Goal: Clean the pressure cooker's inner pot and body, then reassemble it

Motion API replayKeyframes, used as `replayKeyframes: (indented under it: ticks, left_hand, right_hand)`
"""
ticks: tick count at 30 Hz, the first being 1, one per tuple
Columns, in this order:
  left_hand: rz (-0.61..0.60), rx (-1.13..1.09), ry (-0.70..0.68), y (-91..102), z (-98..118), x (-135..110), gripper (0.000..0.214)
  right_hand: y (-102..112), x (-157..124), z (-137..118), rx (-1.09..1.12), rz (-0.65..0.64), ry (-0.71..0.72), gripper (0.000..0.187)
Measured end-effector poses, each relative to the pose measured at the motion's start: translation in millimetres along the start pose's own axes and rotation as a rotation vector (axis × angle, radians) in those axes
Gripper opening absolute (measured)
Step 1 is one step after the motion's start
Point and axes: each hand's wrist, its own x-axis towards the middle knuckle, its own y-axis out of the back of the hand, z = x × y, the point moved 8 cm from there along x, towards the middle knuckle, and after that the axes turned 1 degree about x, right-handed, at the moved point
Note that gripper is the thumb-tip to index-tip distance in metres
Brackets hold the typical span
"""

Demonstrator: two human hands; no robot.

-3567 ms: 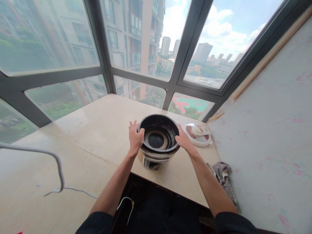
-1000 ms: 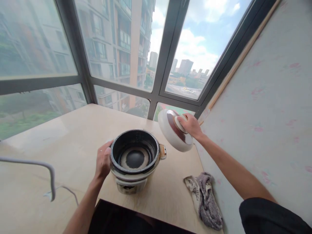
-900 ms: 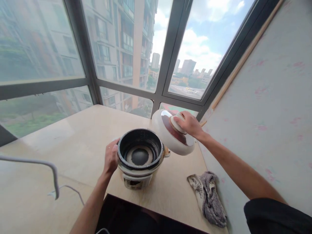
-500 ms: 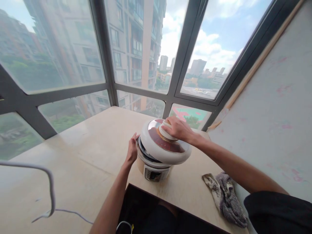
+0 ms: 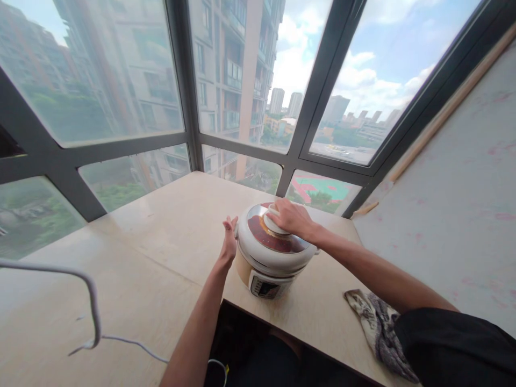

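A pressure-cooker-like electric pot (image 5: 246, 264), beige and white with a dark control panel (image 5: 266, 288) on its front, stands upright on the pale surface. Its round lid (image 5: 264, 259), white-rimmed with a reddish-brown shiny top, sits level over the body. My right hand (image 5: 293, 216) is closed around the white knob on the lid's centre. At the pot's left side, my left hand (image 5: 229, 240) rests against the side handle, its fingers stretched upward and partly hidden behind the edge.
A crumpled patterned cloth (image 5: 374, 328) lies at the right, partly behind my dark sleeve. A white cable (image 5: 91, 301) arcs in at the left. Windows (image 5: 242, 80) rise behind the wide pale surface (image 5: 141, 231), and a wall (image 5: 455, 215) stands at the right.
The lid, tilted with a gap at its left before, has come down level onto the pot. My left hand's fingers have loosened from the pot's side. The view has shifted slightly.
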Motion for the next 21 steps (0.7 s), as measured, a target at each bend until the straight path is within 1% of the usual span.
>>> replayKeyframes:
  ticks: [5,8,11,14,18,21]
  left_hand:
    - [0.010,0.033,-0.055,-0.1,-2,0,0.101]
    - [-0.006,0.050,-0.078,0.5,-5,2,0.105]
    - [-0.029,0.070,-0.117,0.8,-8,3,0.108]
    - [-0.020,0.086,-0.159,3.1,-10,3,0.110]
    - [0.013,0.147,-0.193,8.5,-10,4,0.103]
    - [0.038,0.192,-0.218,10.7,-9,5,0.094]
  right_hand:
    - [-10,2,-3,-0.013,-0.005,-0.028,0.045]
    - [-15,-1,-6,-0.017,-0.002,-0.035,0.047]
    - [-16,-3,-7,-0.003,0.001,-0.057,0.047]
    - [-16,-3,-8,0.011,-0.012,-0.078,0.048]
    - [-14,-2,-9,0.032,-0.027,-0.084,0.048]
    - [-14,-4,-10,0.046,-0.029,-0.122,0.049]
